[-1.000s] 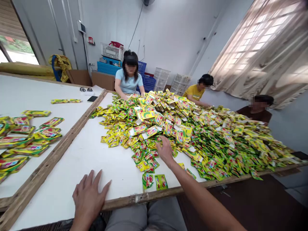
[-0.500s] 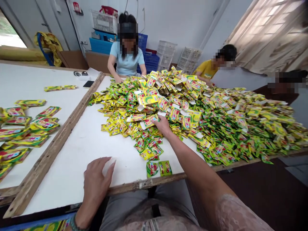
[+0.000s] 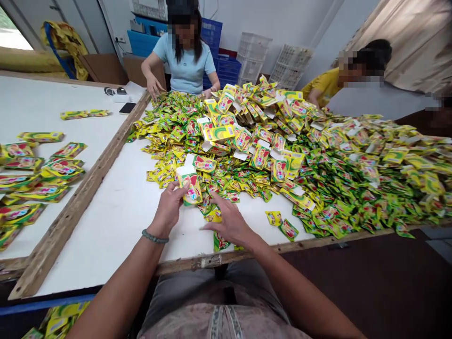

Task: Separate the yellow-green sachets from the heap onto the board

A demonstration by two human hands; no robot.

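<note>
Up close, left hand (image 3: 168, 207) grips carton (image 3: 190, 184), small, yellow-green, white flap open, upright at near fringe of sachet heap (image 3: 282, 141). Empty right hand (image 3: 229, 223) spread flat, hovering over loose sachets (image 3: 219, 242) by table edge (image 3: 197, 263). Risk, as judged: sweeping palm could push those sachets off edge; slack grip could tip carton.

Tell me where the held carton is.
Head view: the carton is in the left hand, at the near edge of the sachet pile, left of the right hand.
</note>
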